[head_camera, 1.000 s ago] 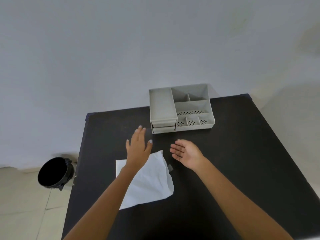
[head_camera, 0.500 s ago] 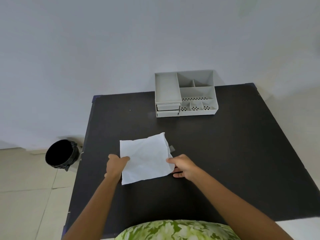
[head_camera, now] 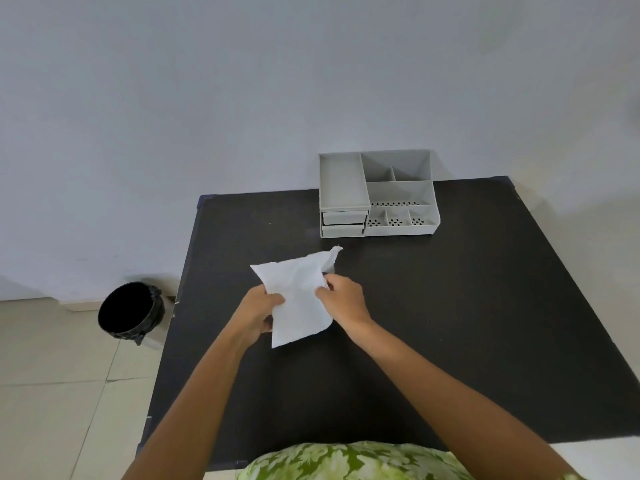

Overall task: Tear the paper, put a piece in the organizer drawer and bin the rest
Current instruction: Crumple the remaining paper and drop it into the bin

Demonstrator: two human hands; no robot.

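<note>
A black table [head_camera: 450, 323] stands against a plain pale wall [head_camera: 242, 98], its matte top taking up most of the view, with light floor tiles [head_camera: 52, 393] showing to its left. At the table's far edge, against the wall, sits a grey plastic organizer [head_camera: 379, 194] with open compartments on top and two small drawers [head_camera: 343, 224] stacked at its front left corner, both pushed in. On the floor off the table's left side, near its far corner, stands a round black bin [head_camera: 131, 311] lined with a dark bag, mouth open. Both bare forearms reach in from the table's near edge, over a green patterned garment [head_camera: 346, 462] at the bottom of the view. The white paper [head_camera: 298, 296], crumpled and still in one piece, is held up near the middle of the table, on the near side of the organizer, one corner curling toward the drawers. The left hand [head_camera: 258, 315] is closed on the sheet's left edge, thumb on top and fingers curled underneath. The right hand [head_camera: 343, 301] pinches the right edge, knuckles up, fingertips pressed into the sheet. The two hands are close together, with only a narrow span of paper between them. Whether the lower edge of the sheet touches the table cannot be told.
</note>
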